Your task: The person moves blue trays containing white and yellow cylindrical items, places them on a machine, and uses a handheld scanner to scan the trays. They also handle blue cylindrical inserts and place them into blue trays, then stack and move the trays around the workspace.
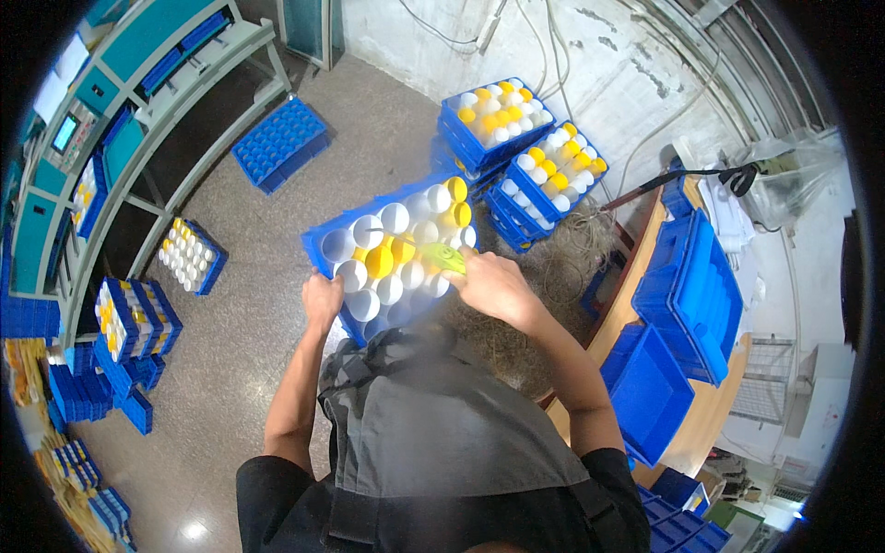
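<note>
A blue crate point(313, 241) filled with white and yellow open-topped cylinders is in front of me, tilted. My left hand point(323, 300) is closed on the crate's near left corner. At the right side of the crate, my right hand point(498, 288) is closed around a lime-green tool point(444, 258) held over the cylinders. A thin rod seems to reach left from the tool, but blur hides its exact kind. Some cylinders point(379, 262) are yellow, while others point(395, 217) are white with their round openings facing up.
Beyond the crate, stacked crates of cylinders point(557, 168) stand by the wall. A blue tray with round pockets point(281, 140) lies on the floor to the left, near a crate of cylinders point(214, 267) and a machine bench point(175, 120). On my right, a wooden table point(636, 276) bears blue bins point(645, 392).
</note>
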A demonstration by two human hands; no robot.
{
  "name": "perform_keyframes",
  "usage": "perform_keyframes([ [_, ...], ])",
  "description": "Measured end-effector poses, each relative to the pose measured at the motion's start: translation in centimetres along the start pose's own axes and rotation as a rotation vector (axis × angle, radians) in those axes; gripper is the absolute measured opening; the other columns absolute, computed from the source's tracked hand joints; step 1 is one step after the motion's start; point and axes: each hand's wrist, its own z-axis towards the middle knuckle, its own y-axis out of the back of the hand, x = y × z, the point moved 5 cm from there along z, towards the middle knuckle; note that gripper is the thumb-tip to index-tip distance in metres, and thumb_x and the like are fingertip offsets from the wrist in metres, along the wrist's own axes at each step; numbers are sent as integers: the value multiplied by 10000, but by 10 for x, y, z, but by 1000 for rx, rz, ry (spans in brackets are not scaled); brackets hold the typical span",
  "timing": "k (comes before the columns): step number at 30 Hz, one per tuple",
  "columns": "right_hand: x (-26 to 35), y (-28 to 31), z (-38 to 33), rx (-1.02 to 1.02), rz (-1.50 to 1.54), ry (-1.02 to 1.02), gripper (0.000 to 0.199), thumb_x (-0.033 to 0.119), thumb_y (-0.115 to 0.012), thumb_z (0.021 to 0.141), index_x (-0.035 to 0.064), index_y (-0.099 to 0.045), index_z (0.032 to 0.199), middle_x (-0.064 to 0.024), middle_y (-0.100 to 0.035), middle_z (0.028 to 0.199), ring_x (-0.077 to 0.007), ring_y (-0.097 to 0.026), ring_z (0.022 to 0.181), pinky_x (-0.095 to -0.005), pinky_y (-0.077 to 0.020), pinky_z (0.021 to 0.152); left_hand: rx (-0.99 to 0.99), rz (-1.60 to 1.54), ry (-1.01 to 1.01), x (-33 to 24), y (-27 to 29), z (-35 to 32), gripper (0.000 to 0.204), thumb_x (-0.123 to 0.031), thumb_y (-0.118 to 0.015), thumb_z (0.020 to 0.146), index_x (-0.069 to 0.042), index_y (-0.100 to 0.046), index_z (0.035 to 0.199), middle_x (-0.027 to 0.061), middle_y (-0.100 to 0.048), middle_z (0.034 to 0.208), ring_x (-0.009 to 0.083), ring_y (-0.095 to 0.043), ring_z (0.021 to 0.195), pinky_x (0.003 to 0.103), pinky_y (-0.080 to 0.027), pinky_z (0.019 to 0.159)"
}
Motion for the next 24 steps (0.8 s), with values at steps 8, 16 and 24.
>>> perform_keyframes([
  [8,21,-23,-20,143,-69,69,441,341,-563,959,-32,-530,1190,-266,-677,836,-436,-671,827,-515,-530,747,-25,-38,17,24,-15,21,381,-263,-604,756,103,-695,814,338,-656,824,477,-673,856,501,-524,807],
  [16,-26,-27,-64,86,-197,-24,415,409,-564,947,20,-559,1091,-211,-670,743,-387,-688,723,-500,-540,665,52,-302,218,64,-9,39,348,-232,-643,734,104,-695,810,235,-692,720,357,-718,742,437,-553,709],
  [24,-107,19,-41,-194,-183,-288,451,441,-577,927,42,-576,1137,-217,-684,835,-416,-676,782,-529,-527,702,11,-327,159,77,4,29,334,-241,-692,779,84,-656,709,104,-622,610,157,-591,609,385,-472,585],
])
